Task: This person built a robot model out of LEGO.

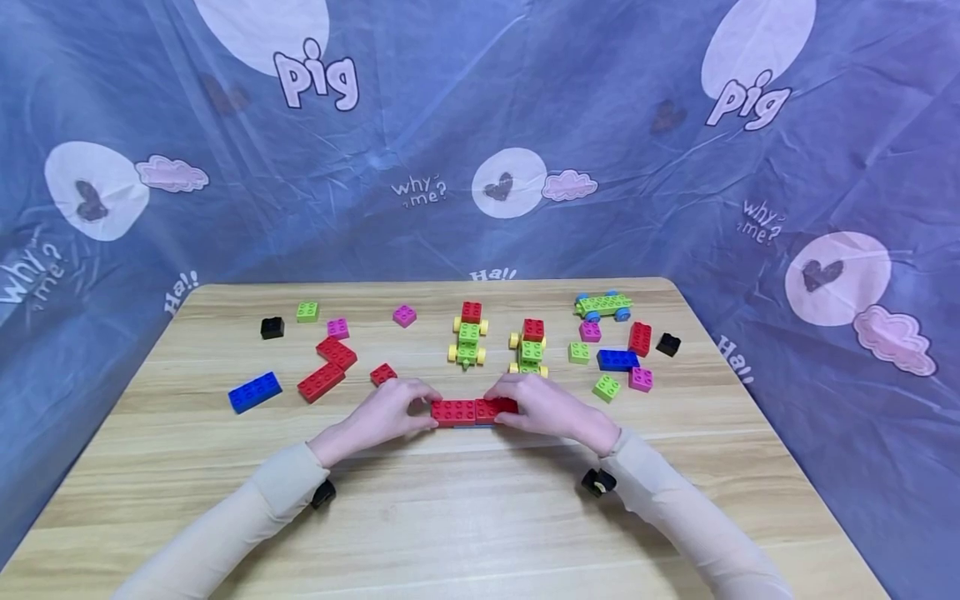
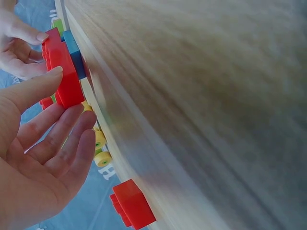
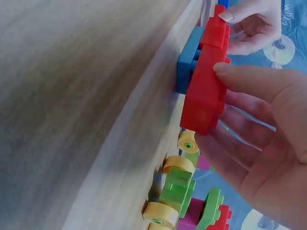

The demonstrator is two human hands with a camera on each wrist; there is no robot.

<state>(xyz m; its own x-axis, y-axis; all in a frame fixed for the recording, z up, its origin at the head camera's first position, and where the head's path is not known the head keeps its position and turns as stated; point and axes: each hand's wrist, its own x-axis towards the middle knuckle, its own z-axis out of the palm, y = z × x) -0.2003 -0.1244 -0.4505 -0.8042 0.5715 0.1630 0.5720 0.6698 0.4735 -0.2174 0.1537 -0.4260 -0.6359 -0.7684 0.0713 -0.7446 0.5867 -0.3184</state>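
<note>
Two long red toy bricks lie end to end on top of a blue brick (image 3: 188, 64), most of which they cover. My left hand (image 1: 386, 410) pinches the left red brick (image 1: 453, 412) at its outer end, thumb in front and fingers behind. On the other end, my right hand (image 1: 551, 406) grips the right red brick (image 3: 206, 86) the same way, hiding part of it in the head view. Behind the hands stand two green toy cars with yellow wheels, the left car (image 1: 468, 340) and the right car (image 1: 532, 352).
A small red brick (image 1: 383, 373) lies just behind my left hand. Farther left are red bricks (image 1: 321, 382) and a blue brick (image 1: 255, 392). At right, loose bricks surround another blue brick (image 1: 617, 360), near a green wheeled base (image 1: 604, 305). A blue cloth (image 1: 420, 233) hangs behind the table.
</note>
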